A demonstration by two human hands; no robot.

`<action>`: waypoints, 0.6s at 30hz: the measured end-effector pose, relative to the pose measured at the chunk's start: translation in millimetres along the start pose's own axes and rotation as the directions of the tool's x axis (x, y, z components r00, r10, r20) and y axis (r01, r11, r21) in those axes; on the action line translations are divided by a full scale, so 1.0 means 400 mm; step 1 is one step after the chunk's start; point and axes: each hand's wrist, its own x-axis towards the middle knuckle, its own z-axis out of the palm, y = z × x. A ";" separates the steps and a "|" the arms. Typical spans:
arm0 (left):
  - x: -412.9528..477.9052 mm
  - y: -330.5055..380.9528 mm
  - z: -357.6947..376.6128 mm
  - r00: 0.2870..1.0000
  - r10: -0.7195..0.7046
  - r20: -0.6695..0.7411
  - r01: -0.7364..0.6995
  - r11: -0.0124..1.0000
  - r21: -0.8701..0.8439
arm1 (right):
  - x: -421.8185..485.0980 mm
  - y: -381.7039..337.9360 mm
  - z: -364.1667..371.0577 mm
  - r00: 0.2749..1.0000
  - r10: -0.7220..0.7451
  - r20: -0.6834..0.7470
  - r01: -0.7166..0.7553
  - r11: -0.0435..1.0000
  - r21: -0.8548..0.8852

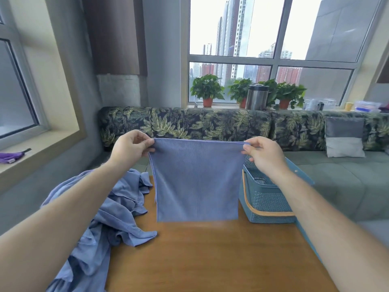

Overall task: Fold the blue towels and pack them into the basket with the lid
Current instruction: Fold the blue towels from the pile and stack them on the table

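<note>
You are pinching the top corners of the blue towel (196, 182) with left hand (131, 147) and right hand (263, 154), so it is hanging flat for folding (open basket (265, 199) standing at 3 o'clock).

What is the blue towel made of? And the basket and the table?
The towel looks like soft matte cloth, maybe microfibre: fine ribbed weave, hangs limp. The basket looks like teal plastic moulded to mimic weaving, full of small holes. The table looks like wood or wood-look laminate: orange-brown grain with slight sheen.
</note>
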 end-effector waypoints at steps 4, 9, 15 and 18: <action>-0.063 -0.048 0.009 1.000 0.012 -0.009 -0.012 1.000 -0.004 | -0.055 0.045 0.009 1.000 -0.008 -0.014 0.008 1.000 -0.023; -0.281 -0.228 0.066 0.994 -0.104 -0.032 0.106 0.990 0.095 | -0.245 0.210 0.050 0.996 0.048 0.074 -0.043 0.997 -0.062; -0.522 -0.465 0.128 0.960 -0.279 0.029 0.273 0.952 0.137 | -0.468 0.426 0.124 0.964 0.206 0.167 -0.195 0.977 -0.081; -0.543 -0.478 0.129 0.962 -0.270 0.040 0.261 0.953 0.157 | -0.514 0.468 0.144 0.966 0.223 0.133 -0.213 0.973 -0.086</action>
